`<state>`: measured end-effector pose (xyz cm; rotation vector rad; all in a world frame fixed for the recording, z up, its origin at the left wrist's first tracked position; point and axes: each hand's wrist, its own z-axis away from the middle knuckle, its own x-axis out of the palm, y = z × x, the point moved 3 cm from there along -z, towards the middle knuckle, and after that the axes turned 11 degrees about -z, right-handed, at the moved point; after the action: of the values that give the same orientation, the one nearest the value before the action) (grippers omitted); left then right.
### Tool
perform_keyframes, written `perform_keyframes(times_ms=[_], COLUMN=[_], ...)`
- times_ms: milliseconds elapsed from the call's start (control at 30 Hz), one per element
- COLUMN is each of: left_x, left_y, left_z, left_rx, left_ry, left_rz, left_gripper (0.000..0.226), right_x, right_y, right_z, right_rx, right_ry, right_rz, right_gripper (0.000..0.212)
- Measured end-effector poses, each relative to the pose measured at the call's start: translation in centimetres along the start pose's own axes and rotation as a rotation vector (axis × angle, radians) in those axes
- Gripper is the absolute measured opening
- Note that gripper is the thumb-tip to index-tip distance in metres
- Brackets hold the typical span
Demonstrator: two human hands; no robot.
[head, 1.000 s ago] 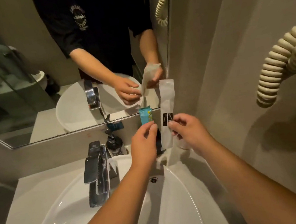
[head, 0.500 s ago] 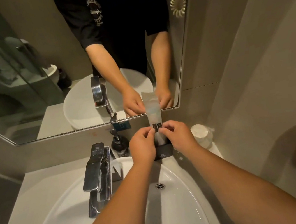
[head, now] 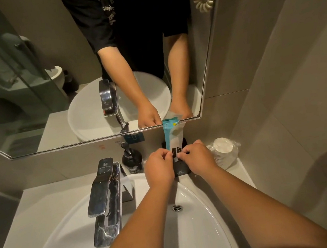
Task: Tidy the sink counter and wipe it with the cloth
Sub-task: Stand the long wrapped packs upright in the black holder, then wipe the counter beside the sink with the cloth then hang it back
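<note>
Both hands' grips pinch sachets [head: 175, 141] above the pale counter [head: 44, 204] under a mirror [head: 48, 76].

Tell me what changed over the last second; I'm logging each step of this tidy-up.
Both hands, left and right, came together and lowered the white sachet and blue packet into the black holder, where they now stand upright. Earlier each hand held one apart. The tap, soap pump and wrapped cups stayed put.

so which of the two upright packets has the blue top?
The blue-topped packet, the left of the pair. The white packet beside it is plain. Both stand in the black holder.
</note>
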<state>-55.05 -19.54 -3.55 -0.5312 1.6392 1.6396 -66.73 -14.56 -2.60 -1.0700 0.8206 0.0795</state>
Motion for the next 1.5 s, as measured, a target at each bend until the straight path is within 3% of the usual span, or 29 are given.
perform_keyframes(times_ms=[233,367,500,633,800,967,1267,1500], left_x=[0.0,-0.4,-1.1,-2.4,-5.0,-7.6,-10.9,-14.1], left_y=[-0.3,-0.4,-0.5,-0.1,1.4,0.5,-5.9,-10.5], left_z=[-0.1,0.3,0.9,2.3,5.5,10.8,19.5,25.0], left_rx=[-0.014,-0.018,-0.018,0.082,0.323,0.516,0.532,0.572], left_ry=[0.008,0.025,0.053,0.043,-0.003,-0.09,-0.215,-0.198], left_rz=[-0.047,-0.036,-0.058,-0.159,-0.498,-0.702,-0.786,-0.784], left_gripper=[0.013,0.013,0.027,0.031,0.032,0.038,0.036,0.037], right_x=[0.2,-0.3,-1.0,-2.5,-5.2,-5.3,-1.8,1.1], right_y=[0.1,0.0,-0.4,-1.4,-2.4,-1.4,0.1,-0.3], right_z=[-0.8,-0.5,0.5,2.5,7.6,14.1,23.6,31.0], right_rx=[0.064,0.076,0.066,-0.019,-0.195,-0.278,-0.301,-0.335], right_ry=[-0.037,-0.043,-0.032,0.007,0.056,-0.104,-0.212,-0.219], right_rz=[-0.031,-0.106,-0.086,-0.028,0.27,0.449,0.492,0.512], right_gripper=[0.033,0.015,0.052,0.052,0.046,0.051,0.052,0.054])
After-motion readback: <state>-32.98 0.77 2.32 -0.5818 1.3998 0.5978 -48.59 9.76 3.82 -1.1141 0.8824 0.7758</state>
